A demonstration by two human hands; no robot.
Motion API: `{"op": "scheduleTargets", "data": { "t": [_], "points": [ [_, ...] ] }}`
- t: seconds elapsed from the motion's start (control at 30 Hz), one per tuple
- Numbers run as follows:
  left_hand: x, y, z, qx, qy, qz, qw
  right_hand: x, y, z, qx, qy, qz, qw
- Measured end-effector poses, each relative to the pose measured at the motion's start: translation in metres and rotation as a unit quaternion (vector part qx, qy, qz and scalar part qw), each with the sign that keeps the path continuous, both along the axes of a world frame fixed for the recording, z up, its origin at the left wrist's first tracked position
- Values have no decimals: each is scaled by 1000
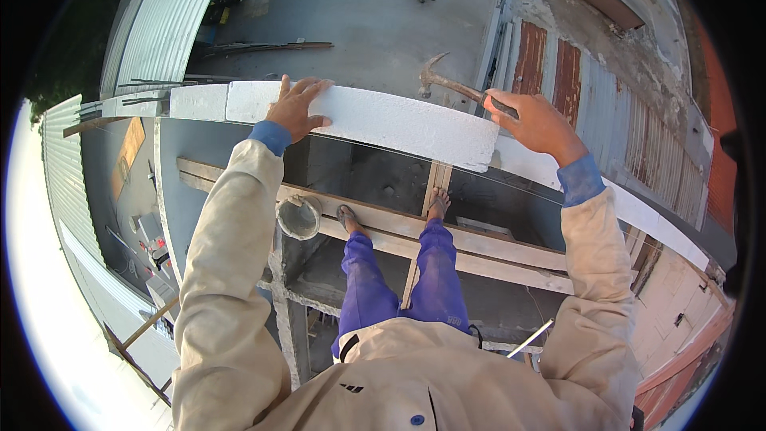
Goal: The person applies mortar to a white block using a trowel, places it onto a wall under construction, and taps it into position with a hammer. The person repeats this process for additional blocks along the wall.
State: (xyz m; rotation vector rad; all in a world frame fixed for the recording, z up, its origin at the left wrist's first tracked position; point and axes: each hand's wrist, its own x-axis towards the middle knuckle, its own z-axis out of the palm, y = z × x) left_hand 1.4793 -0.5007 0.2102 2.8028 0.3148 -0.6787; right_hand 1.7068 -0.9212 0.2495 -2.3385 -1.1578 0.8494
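Note:
A long white block [399, 125] lies along the top of a wall in front of me. My left hand [297, 109] rests on it near its left end, fingers spread over the top and the thumb toward the near face. Around the handle of a claw hammer [456, 85] my right hand [536, 124] is closed, just above the block's right end. The hammer's head points left and hovers over the far edge of the block. More white blocks [199, 102] continue the row on the left, and a lower white course [523, 161] runs on to the right.
My feet stand on wooden planks [495, 251] high above a floor. A bucket [299, 217] hangs or stands by the planks on the left. A thin string [367, 144] runs along the wall's near side. Corrugated metal sheets [590, 100] lie beyond on the right.

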Motion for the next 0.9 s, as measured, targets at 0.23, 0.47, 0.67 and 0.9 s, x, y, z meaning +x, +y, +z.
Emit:
{"op": "scheduleTargets", "data": {
  "t": [0.23,0.47,0.67,0.9],
  "points": [
    [0,2,10,-21,5,25,999,-143,-20,21,206,-65,-154,964],
    [6,-11,24,-4,19,57,998,-202,-20,1,70,-40,-175,981],
    [3,-17,28,13,47,70,996,-206,-2,-5,62,-95,-163,980],
    [-8,26,29,30,18,110,993,-201,35,28,195,-62,-154,967]
  ]
}}
